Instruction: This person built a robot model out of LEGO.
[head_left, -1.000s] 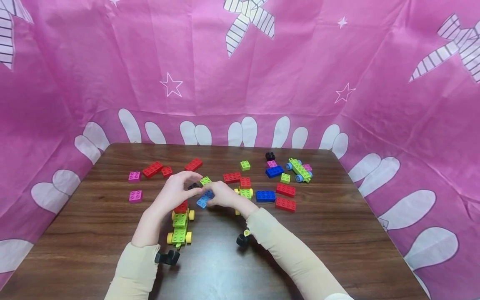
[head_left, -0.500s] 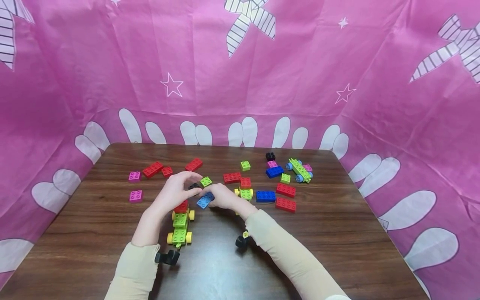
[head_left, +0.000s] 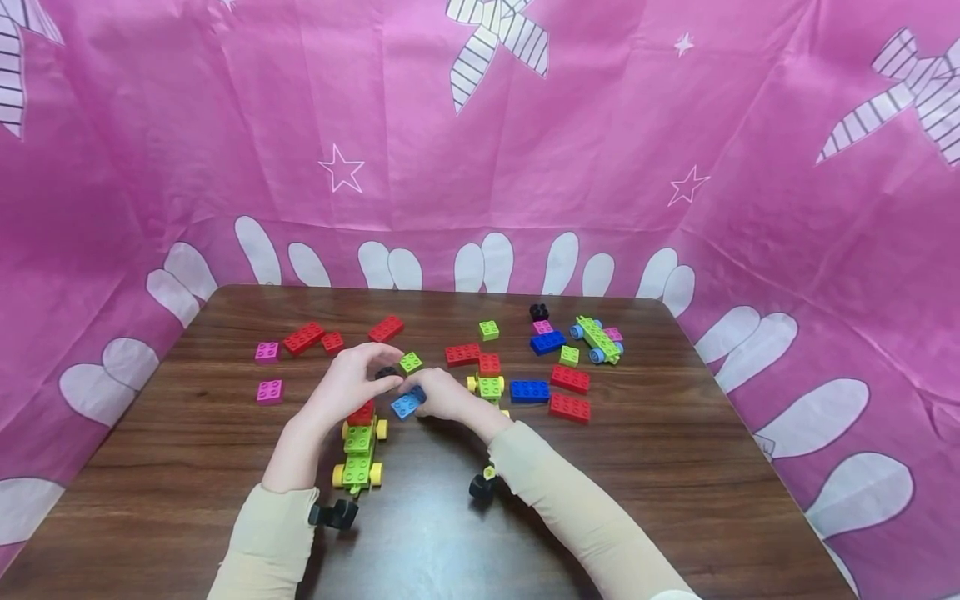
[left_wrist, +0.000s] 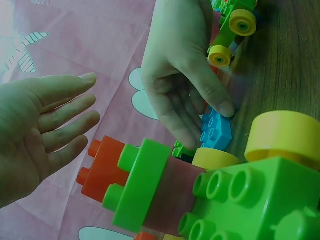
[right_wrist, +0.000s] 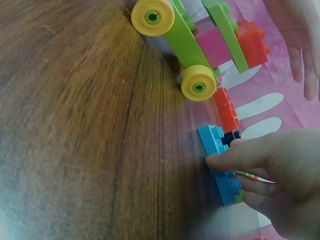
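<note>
My right hand (head_left: 448, 395) pinches a light-blue toy building brick (right_wrist: 228, 192), its thumb along one side and fingers on the other. The brick is low over the tabletop, partly hidden by that hand in the head view. My left hand (left_wrist: 45, 120) has its fingers extended and holds nothing. It hovers by the toy car (head_left: 358, 469) with a lime base and yellow wheels. Stacked on that car are a pink brick (right_wrist: 216, 46), a lime brick (left_wrist: 142, 185) and a red brick (left_wrist: 106, 167). A small lime brick (head_left: 410, 362) lies just beyond the hands.
A second yellow-wheeled car (head_left: 491, 388) stands partly behind my right forearm. Farther right are blue bricks (head_left: 530, 392), red bricks (head_left: 570, 407) and a blue-wheeled car (head_left: 597, 340). Pink bricks (head_left: 269, 392) lie at left. A pink printed cloth (head_left: 495, 183) hangs behind the table.
My right wrist has shifted very slightly to the left and nearer. Its pinch on the light-blue brick continues, and my left hand holds its pose.
</note>
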